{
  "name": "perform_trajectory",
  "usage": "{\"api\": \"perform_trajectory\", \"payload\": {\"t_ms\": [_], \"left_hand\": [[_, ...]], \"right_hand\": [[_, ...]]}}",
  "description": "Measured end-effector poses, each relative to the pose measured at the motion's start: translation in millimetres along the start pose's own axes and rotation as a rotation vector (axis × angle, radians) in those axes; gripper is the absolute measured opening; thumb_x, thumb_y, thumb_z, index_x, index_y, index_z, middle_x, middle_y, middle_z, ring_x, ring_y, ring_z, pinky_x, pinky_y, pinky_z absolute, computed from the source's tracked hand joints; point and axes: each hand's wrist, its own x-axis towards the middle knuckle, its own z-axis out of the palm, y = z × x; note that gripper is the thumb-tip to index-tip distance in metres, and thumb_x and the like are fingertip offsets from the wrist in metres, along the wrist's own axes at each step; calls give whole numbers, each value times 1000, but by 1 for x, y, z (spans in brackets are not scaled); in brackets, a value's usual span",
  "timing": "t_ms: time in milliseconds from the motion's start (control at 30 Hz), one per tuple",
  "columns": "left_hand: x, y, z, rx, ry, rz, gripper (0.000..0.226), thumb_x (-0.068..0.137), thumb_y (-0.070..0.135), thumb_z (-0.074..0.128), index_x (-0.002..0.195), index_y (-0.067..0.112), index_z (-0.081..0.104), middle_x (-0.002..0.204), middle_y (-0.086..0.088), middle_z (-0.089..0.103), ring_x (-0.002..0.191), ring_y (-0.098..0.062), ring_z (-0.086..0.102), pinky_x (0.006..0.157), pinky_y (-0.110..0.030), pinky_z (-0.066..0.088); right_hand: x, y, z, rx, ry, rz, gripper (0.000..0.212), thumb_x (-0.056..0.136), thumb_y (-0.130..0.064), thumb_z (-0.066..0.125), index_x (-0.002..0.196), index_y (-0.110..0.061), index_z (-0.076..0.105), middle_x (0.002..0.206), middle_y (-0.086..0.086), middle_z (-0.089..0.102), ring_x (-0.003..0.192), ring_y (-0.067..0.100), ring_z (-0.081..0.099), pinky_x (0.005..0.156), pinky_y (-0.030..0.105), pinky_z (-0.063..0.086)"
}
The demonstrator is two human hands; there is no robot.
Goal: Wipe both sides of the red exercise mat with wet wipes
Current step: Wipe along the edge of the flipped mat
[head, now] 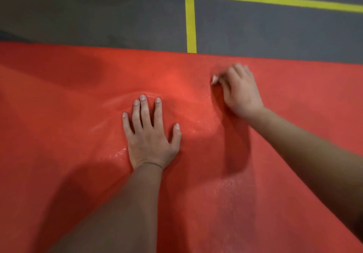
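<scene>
The red exercise mat (59,115) lies spread on a grey floor (98,17) and fills most of the view. Its far edge runs just beyond the fingertips of both hands, and its other edges are cut off by the frame. The mat's surface is finely pebbled and foam-like. It is buckled into soft ripples around and ahead of the left fingers (144,111), with wet glints beside them and below the right wrist.

The left hand (149,137) rests palm-down on the mat, fingers straight and spread apart, thumb out to the side. A thin band (155,164) crosses its wrist.

The right hand (239,91), to the right of the left fingers and nearer the mat's far edge, is curled over a white wet wipe (214,79). Only a small blurred corner of the wipe pokes out by the fingertips, and the rest is hidden under the hand.

Beyond the fingers, matte yellow lines (191,21) meet at right angles on the floor.
</scene>
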Motion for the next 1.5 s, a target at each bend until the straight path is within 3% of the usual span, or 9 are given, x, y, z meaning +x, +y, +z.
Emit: {"api": "perform_trajectory", "payload": {"t_ms": [100, 333, 567, 767, 1000, 1100, 1267, 1367, 1500], "left_hand": [[0, 0, -1, -5, -11, 0, 80, 94, 61, 39, 161, 17, 29, 168, -16, 18, 155, -33, 18, 124, -60, 12], [0, -1, -1, -13, -10, 2, 82, 93, 62, 39, 161, 17, 28, 168, -17, 18, 155, -33, 18, 124, -59, 11], [-1, -1, -2, 2, -16, -2, 82, 93, 63, 39, 161, 18, 28, 168, -16, 18, 155, -33, 18, 124, -59, 12], [1, -1, -1, -15, 9, 2, 82, 92, 62, 42, 159, 16, 33, 167, -18, 22, 154, -34, 21, 123, -59, 13], [-1, -1, -1, -17, 23, -6, 80, 91, 63, 42, 157, 18, 35, 165, -18, 26, 153, -34, 23, 123, -58, 15], [-1, 0, -1, -29, 41, 0, 81, 90, 65, 42, 156, 17, 37, 164, -17, 29, 151, -34, 25, 123, -58, 16], [-3, -4, -7, -81, 52, 26, 91, 92, 80, 24, 155, 17, 39, 163, -18, 30, 152, -34, 25, 125, -55, 13], [-1, -3, -9, -41, -55, 31, 101, 88, 86, 18, 158, 16, 32, 165, -19, 25, 154, -33, 18, 125, -57, 10], [-4, -7, -19, 44, -259, 94, 101, 91, 84, 16, 164, 15, 5, 170, -20, 0, 157, -35, -3, 124, -61, 0]], "right_hand": [[60, 20, -2, 10, 71, 177, 28, 95, -26, 45, 94, -8, 66, 100, 17, 61, 93, 42, 55, 82, 50, 42], [-23, 26, -14, 92, 66, 113, 10, 98, -13, 58, 98, -9, 66, 95, 10, 63, 89, 29, 52, 84, 40, 35], [18, 45, -11, 49, 81, 137, 15, 96, -26, 60, 95, -16, 72, 94, 9, 64, 89, 35, 57, 82, 34, 33], [-108, 15, -26, 139, -80, 59, 14, 100, -24, 60, 105, -23, 73, 101, -3, 66, 88, 28, 57, 83, 36, 34], [-81, 13, -15, 56, 36, 143, 17, 96, -30, 59, 101, -26, 75, 96, -2, 65, 85, 34, 56, 81, 45, 41], [-131, -3, -20, 93, -3, 182, 23, 99, -36, 51, 101, -26, 72, 96, -1, 63, 85, 33, 56, 79, 46, 41], [-229, -50, -38, 46, -57, 297, 27, 95, -48, 44, 96, -32, 66, 93, -8, 59, 88, 27, 49, 72, 39, 28], [-211, -41, -30, -47, -6, 314, 15, 94, -40, 61, 91, -26, 67, 92, -3, 60, 90, 33, 50, 74, 41, 32], [-193, -34, -29, -18, -36, 346, 13, 93, -32, 68, 93, -19, 67, 94, 5, 62, 92, 40, 55, 73, 47, 41]]}}
